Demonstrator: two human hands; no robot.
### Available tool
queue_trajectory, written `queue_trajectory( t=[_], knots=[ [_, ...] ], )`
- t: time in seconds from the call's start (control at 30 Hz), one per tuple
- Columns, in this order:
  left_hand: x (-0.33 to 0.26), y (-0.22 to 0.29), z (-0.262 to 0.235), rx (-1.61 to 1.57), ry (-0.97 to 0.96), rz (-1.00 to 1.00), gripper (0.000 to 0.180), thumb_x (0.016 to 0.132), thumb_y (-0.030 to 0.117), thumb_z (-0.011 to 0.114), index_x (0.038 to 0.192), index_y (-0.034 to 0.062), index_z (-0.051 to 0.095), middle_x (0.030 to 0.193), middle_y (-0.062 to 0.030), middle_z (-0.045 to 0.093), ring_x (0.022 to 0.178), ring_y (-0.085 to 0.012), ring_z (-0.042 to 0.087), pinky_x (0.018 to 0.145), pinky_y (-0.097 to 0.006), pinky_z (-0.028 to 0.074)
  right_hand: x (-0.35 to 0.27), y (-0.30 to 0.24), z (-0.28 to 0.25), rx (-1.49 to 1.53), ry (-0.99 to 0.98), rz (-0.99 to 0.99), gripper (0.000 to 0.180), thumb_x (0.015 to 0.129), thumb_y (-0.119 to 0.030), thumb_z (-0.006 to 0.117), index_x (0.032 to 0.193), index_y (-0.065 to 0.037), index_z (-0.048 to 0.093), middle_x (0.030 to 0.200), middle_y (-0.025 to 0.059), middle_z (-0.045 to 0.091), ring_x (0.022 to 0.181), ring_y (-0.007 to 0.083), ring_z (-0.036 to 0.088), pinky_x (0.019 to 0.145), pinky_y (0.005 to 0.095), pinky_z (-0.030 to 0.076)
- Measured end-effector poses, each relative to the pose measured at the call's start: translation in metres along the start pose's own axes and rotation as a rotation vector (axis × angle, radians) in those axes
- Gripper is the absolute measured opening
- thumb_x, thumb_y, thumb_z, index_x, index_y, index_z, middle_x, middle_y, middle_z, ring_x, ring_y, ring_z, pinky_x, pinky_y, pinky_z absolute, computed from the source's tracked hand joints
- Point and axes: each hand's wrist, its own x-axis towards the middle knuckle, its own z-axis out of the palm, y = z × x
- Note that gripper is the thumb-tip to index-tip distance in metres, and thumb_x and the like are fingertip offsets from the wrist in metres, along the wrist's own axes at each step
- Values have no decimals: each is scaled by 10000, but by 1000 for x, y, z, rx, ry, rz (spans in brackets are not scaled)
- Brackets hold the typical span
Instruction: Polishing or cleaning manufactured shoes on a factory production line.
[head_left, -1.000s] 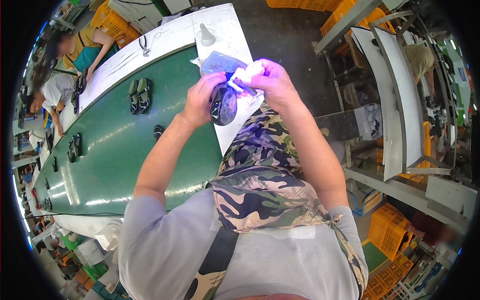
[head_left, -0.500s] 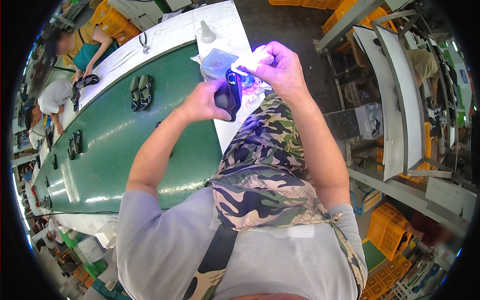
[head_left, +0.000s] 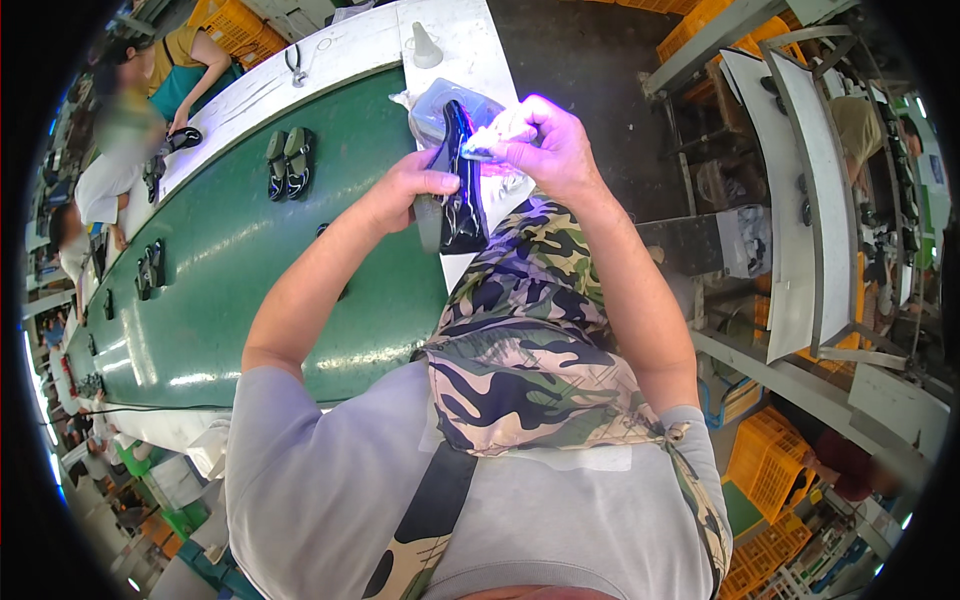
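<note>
A glossy black shoe [head_left: 464, 215] is gripped by my left hand [head_left: 412, 188], its thumb lying across the shoe's side. The shoe stands lengthwise, its long side toward me. My right hand [head_left: 556, 152] pinches a crumpled white cloth [head_left: 505, 130] against the shoe's right side, under bright blue-violet light. Behind the shoe sits a translucent plastic tub [head_left: 432, 103], partly covered by it. A pale cone-shaped bottle [head_left: 425, 50] stands farther off on the white table edge [head_left: 478, 50].
On the green surface [head_left: 230, 265] to my left stand a pair of dark shoes [head_left: 289, 165] and several more farther along. Pliers [head_left: 295, 65] lie on the white border. Co-workers handle shoes at the far left. A metal rack [head_left: 800, 215] and orange crates [head_left: 768, 465] are at right.
My left hand has turned the shoe, so its long glossy side now shows instead of its opening. The right hand with the cloth has come slightly lower, against the shoe's side.
</note>
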Motion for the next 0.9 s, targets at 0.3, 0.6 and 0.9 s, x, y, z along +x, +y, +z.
queue_trajectory(
  t=[0.3,0.6,0.9],
  knots=[
    [8,-15,-8,-319,66,-102,449,907,265,650,1271,15,569,1099,-122,686,974,-245,693,929,-407,542,-21,12,-8,24,-83,-7,217,787,-24,790,839,-31,579,894,33,642,851,117,575,768,288,482],
    [15,-44,14,-615,96,-42,453,981,334,550,1308,21,566,1171,-181,677,1020,-333,689,940,-485,559,-41,1,-30,-124,-173,-111,232,813,-16,767,838,-46,538,996,111,666,943,170,627,820,301,496],
    [21,-74,22,-803,19,109,459,979,431,517,1222,51,603,1066,-153,703,921,-324,703,701,-426,622,-51,-2,-40,-83,-77,-217,227,790,-4,766,820,-52,545,932,79,667,883,155,622,775,296,490]
  ],
)
